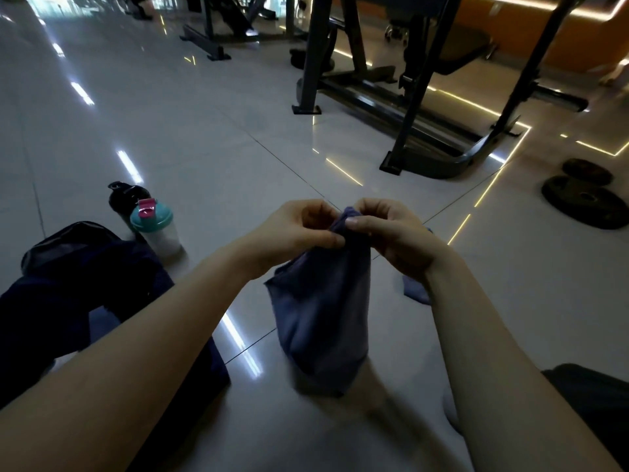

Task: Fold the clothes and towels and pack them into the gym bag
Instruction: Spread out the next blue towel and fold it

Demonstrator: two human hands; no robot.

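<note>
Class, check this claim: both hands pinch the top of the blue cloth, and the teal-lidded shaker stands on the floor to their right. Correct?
No: the head view shows the teal-lidded shaker on the floor to their left, not right. The left hand and right hand do both pinch the top of the blue cloth.

Top edge of blue cloth point(320, 301) hidden inside the pinching fingers of left hand point(296, 229) and right hand point(394, 233). Its bottom end is motion-blurred, hem unreadable. Second blue piece point(413, 290) at 3 o'clock of it sits mostly behind the right forearm (sock or towel, cannot tell). Gym bag point(78, 253) at 9 o'clock is cut by the left edge, crossed by the left forearm, inside too dark. Black bottle point(124, 195) half hidden behind shaker point(156, 229). Dark shape point(595, 396) at 4 o'clock cut by right edge, unidentifiable. Machine frames point(408, 97) at 12 o'clock cut off at top.
</note>
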